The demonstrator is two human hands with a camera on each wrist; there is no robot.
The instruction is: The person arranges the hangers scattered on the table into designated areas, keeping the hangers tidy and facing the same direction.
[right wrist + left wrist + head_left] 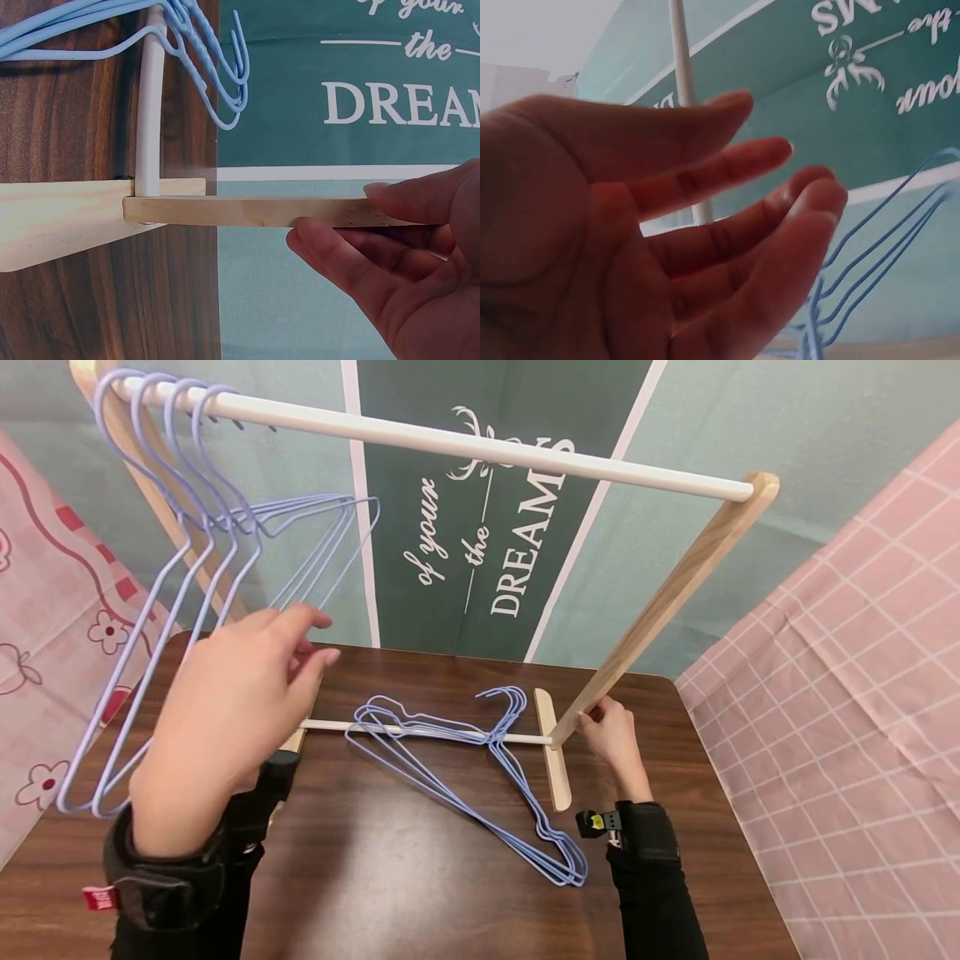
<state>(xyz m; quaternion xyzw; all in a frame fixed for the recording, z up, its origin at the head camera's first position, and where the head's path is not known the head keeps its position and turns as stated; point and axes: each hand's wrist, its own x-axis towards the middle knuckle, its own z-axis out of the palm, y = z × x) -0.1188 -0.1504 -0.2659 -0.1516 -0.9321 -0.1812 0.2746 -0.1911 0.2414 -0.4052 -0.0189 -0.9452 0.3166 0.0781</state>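
Several blue hangers [206,539] hang at the left end of the white top rod [450,443]. My left hand [225,702] is raised in front of them, fingers loosely bent with a gap to the thumb; in the left wrist view that hand [667,225] holds nothing. My right hand [611,735] pinches the lower part of the wooden right post [660,610]; the right wrist view shows thumb and fingers of the hand [420,247] on both sides of the post [247,211]. A pile of blue hangers [480,802] lies over the lower rod [525,739].
The rack's wooden foot [557,768] stands on the brown table [375,893]. A green curtain with white lettering [495,543] hangs behind. Pink patterned cloth [45,652] is at the left and pink checked cloth [862,693] at the right.
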